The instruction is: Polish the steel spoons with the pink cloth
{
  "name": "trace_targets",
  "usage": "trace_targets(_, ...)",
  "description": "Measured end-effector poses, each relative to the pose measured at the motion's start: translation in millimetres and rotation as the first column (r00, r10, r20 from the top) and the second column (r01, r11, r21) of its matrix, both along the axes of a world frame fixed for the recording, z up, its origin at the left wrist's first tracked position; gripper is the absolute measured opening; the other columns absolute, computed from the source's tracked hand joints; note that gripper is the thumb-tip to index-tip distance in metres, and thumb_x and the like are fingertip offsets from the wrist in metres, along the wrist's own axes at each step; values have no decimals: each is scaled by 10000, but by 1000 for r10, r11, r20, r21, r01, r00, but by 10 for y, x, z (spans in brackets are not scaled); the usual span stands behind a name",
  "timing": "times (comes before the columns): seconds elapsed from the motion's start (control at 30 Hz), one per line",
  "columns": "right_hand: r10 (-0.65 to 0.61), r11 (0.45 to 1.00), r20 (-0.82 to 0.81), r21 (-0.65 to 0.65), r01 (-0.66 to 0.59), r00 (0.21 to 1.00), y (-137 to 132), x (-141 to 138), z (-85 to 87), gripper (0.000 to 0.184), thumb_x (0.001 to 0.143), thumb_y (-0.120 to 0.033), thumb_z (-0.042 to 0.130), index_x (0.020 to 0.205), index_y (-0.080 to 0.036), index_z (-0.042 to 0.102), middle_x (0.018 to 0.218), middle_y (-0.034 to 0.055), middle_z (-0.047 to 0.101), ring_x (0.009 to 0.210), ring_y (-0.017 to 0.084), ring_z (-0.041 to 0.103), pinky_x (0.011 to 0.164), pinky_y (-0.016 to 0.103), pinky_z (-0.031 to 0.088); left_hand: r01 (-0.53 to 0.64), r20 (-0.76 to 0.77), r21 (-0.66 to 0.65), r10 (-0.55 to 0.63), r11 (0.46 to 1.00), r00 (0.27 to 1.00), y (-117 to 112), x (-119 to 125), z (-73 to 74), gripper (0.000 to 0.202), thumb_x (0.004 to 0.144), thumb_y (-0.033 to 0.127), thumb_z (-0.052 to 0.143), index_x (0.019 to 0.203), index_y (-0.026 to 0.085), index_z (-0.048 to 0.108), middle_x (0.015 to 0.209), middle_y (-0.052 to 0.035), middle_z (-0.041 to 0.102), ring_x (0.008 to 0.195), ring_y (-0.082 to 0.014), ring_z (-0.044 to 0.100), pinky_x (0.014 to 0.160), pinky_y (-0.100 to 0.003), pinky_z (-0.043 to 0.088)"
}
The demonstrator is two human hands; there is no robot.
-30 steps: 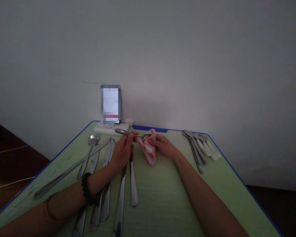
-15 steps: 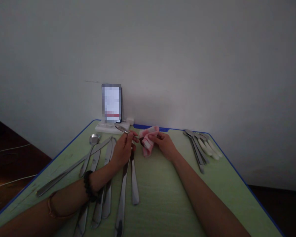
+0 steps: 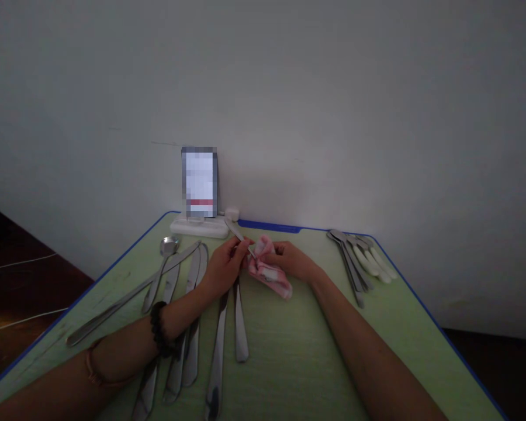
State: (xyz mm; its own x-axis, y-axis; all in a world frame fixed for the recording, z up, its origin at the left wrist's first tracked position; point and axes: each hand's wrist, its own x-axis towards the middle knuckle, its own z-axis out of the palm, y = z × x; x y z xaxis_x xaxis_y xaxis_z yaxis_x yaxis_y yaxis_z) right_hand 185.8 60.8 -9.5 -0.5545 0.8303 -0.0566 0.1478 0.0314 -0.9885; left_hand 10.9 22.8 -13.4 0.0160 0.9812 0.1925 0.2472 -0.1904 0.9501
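Between the fingers of my left hand (image 3: pixel 225 264) is a slim metal piece of cutlery (image 3: pixel 235 229), tilted with one end up and to the left. Its other end goes into a pink and white cloth (image 3: pixel 269 272), so I cannot tell its kind. My right hand (image 3: pixel 291 260) pinches this cloth around that end, and part of the cloth hangs down toward me. Under and beside my left forearm lie several table knives (image 3: pixel 193 275) and a spoon (image 3: pixel 169 245). Below my left hand are two more metal handles (image 3: pixel 241 333), their far ends hidden.
On the right of the green table (image 3: pixel 289 362) lie several spoons (image 3: pixel 348 257) and several white-handled pieces of cutlery (image 3: pixel 370 260). A lit phone (image 3: pixel 200 184) stands on a white base (image 3: pixel 199 227) at the back left, against the wall (image 3: pixel 333 117).
The cutlery piece has turned steeper and its upper end has shifted right. My hands have come closer together. The cloth now hangs lower and to the right.
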Motion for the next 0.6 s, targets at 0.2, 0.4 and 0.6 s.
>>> trace_targets(0.2,56,998,-40,-39,-57,998,-19,0,20,217,667,-371,680,712,-159,666,656,-9,635,544,94,510,525,209,402,26,-15,-25,-26,999,1000,-7,-5,9,343,833,473,453,868,156,581,532,53,486,398,-69,408,393,-174,322)
trace_targets(0.4,-27,998,-110,-52,22,994,-22,-13,-1,278,647,-405,703,757,-151,684,656,-8,639,566,101,524,556,215,418,20,68,-64,-16,998,998,-18,13,20,328,825,488,462,748,172,504,495,69,467,338,-59,396,331,-162,284)
trace_targets(0.6,-60,989,-298,-145,17,953,16,15,-55,294,635,-384,720,815,-157,670,696,-6,639,566,95,526,552,211,414,-38,134,-1,38,999,990,-27,3,23,352,814,509,485,833,164,548,564,39,548,347,-68,448,329,-170,333)
